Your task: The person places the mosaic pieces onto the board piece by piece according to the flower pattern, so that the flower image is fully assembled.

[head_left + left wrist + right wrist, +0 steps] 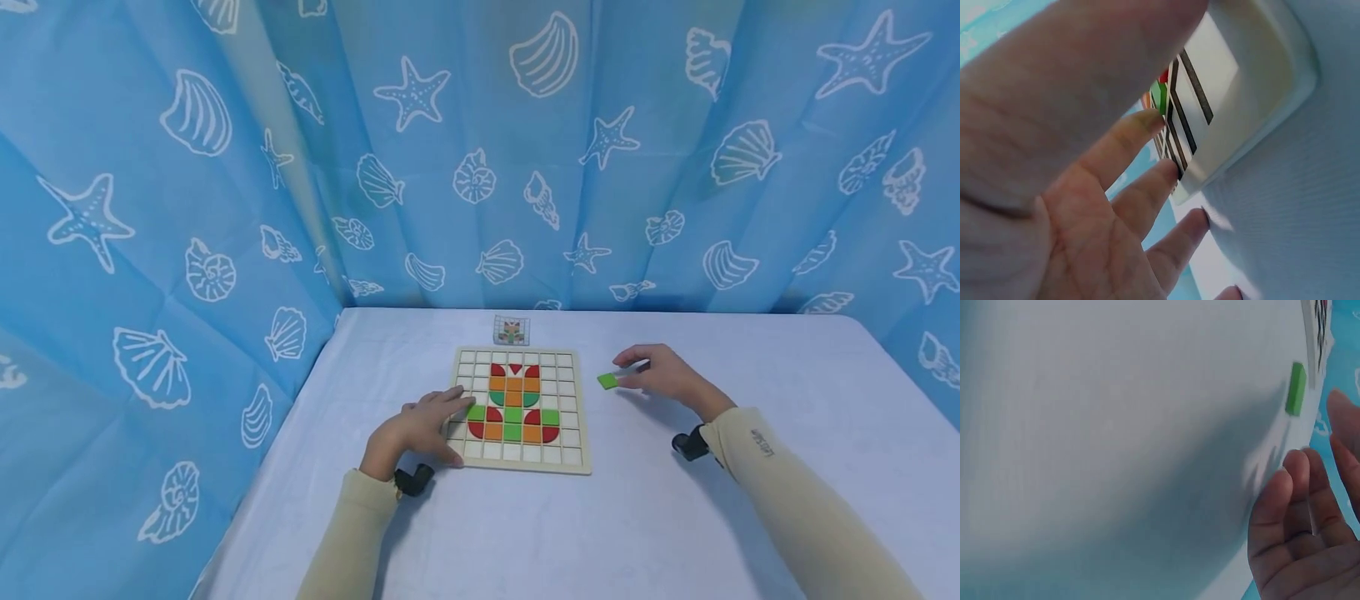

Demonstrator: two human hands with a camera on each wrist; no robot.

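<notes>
A square wooden board (525, 463) with a white grid lies on the table, with red, orange and green tiles set in its cells. My left hand (423, 423) rests at the board's left side, fingers spread and thumb near its lower left corner. In the left wrist view, that hand's fingers (1147, 194) are extended along the board's edge. To the right of the board lies a loose green square tile (607, 381) on the cloth. My right hand (663, 375) is just beside it, and the right wrist view shows a gap between the fingers and the green tile (1296, 389).
Behind the board lies a small pattern card (512, 330) with a similar coloured design. A white cloth (600, 533) covers the table. Blue curtains (480, 150) with shells and starfish hang behind it and along the left side.
</notes>
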